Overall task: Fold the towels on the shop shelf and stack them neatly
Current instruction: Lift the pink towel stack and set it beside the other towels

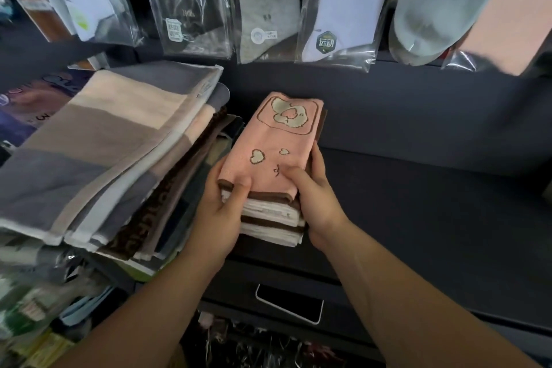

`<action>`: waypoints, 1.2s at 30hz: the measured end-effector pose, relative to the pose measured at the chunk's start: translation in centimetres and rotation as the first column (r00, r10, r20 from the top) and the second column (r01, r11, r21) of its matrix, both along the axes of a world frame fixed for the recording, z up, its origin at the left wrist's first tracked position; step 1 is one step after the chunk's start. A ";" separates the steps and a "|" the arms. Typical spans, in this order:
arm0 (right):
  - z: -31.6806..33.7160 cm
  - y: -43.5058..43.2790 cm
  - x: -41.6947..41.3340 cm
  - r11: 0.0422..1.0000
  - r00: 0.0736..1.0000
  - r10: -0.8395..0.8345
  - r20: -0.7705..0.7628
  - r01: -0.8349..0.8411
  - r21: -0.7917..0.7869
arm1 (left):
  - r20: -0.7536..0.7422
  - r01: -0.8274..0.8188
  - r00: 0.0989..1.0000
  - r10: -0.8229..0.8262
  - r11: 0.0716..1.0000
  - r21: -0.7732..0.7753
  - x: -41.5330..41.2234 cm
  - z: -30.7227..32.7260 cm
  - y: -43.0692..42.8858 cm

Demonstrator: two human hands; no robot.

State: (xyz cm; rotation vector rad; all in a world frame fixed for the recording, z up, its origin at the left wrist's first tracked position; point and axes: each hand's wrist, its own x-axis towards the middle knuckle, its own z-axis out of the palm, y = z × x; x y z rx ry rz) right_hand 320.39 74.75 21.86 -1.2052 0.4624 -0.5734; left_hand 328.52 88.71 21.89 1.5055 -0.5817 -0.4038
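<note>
- Towels, folded small, form a short stack [270, 218] held at the dark shop shelf [418, 188], a pink towel [277, 140] with a cream flower motif on top of brown and white layers
- Left hand [221, 212] clasps the stack's near left corner, thumb on the pink cloth, fingers wrapped round the side; right hand [316, 197] grips the near right corner likewise
- Step in hand looks to be squaring the stack: lower layers jut unevenly at the near edge
- Next move likely calls for an even squeeze from both sides to bring edges flush, then a gentle release so nothing slips
- Just left of the stack, a larger pile of striped towels [104, 143] fans out untidily, seemingly next in line; packeted socks [263, 6] hang at the far wall, a phone [289, 303] lies on a lower ledge
</note>
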 end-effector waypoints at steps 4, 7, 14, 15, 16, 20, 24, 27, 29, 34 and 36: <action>0.8 -0.3 0.0 0.999 0.999 0.046 -0.023 -0.046 0.020 | 0.142 0.123 0.980 -0.138 0.986 0.113 0.0 -1.1 2.2; 0.9 0.4 -0.4 1.000 1.000 0.010 -0.029 -0.010 -0.001 | 0.228 0.115 0.960 -0.161 0.972 0.203 0.1 -1.6 3.3; -0.8 2.9 -1.3 0.972 0.997 -0.056 -0.046 0.044 -0.230 | 0.320 0.051 0.942 -0.105 0.984 0.171 1.7 -1.7 2.4; -1.1 2.9 -1.1 0.968 0.996 -0.067 -0.053 0.052 -0.246 | 0.310 0.070 0.943 -0.120 0.983 0.168 1.9 -1.7 2.2; -1.2 2.9 -0.8 0.965 0.995 -0.085 -0.057 0.068 -0.253 | 0.302 0.092 0.943 -0.140 0.982 0.167 2.1 -1.6 2.0; -1.4 2.5 0.2 0.960 0.985 -0.157 -0.076 0.134 -0.247 | 0.283 0.177 0.934 -0.220 0.969 0.171 3.0 -1.1 1.2; -1.1 2.8 0.4 0.967 0.986 -0.149 -0.075 0.129 -0.218 | 0.251 0.227 0.930 -0.268 0.957 0.180 3.5 -0.9 1.4; -0.6 2.8 -0.6 0.982 0.994 -0.104 -0.030 0.098 -0.161 | 0.198 0.202 0.955 -0.223 0.972 0.121 2.8 -0.7 1.5; 0.4 2.1 -0.9 0.987 0.993 -0.118 -0.012 0.116 -0.110 | 0.142 0.100 0.985 -0.101 0.995 0.009 2.2 -0.3 1.2; 2.4 -0.4 0.6 0.990 0.991 -0.112 -0.075 0.118 0.076 | -0.033 -0.064 0.998 0.062 0.996 -0.069 1.4 0.5 -0.2; 2.3 -0.3 1.4 0.993 0.995 -0.059 -0.085 0.067 0.093 | -0.088 -0.075 0.994 0.066 0.993 -0.095 1.4 0.7 -0.4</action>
